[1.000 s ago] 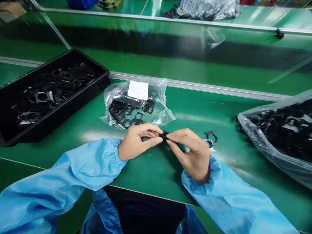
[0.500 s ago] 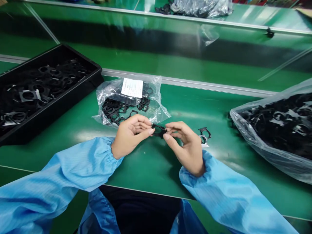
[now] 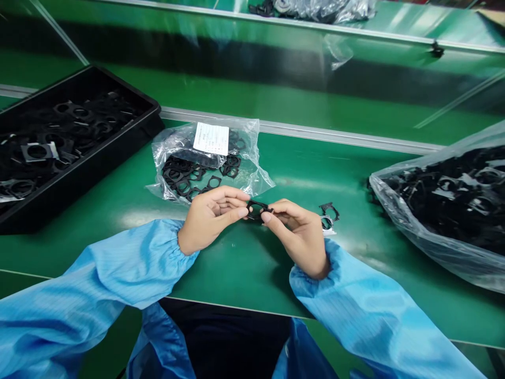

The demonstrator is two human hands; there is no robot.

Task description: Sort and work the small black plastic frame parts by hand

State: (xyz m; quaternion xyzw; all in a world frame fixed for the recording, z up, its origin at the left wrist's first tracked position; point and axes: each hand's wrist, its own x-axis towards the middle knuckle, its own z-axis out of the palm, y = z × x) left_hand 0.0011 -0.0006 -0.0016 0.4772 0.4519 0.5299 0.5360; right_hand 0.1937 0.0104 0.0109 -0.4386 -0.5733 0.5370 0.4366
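Pinching a black ring-shaped frame (image 3: 258, 209) between them, the left hand (image 3: 213, 216) and right hand (image 3: 298, 234) meet at the middle of the view, fingertips clamped on opposite sides and the frame held just above the green tabletop (image 3: 236, 273). Just beside the right hand, two more frames (image 3: 328, 218) lie on the tabletop, one with a pale backing showing. Up and left of the hands, a clear plastic bag (image 3: 252, 163) with a white label (image 3: 211, 138) holds a loose spread of similar frames and nearly touches the left fingers (image 3: 224, 195). A black tray (image 3: 79, 195) of frames sits at the left edge, and a bulging bag (image 3: 434, 247) of them fills the right edge. Open tabletop remains below the hands, before the near edge (image 3: 236, 304), and between the two frames and the bulging bag.
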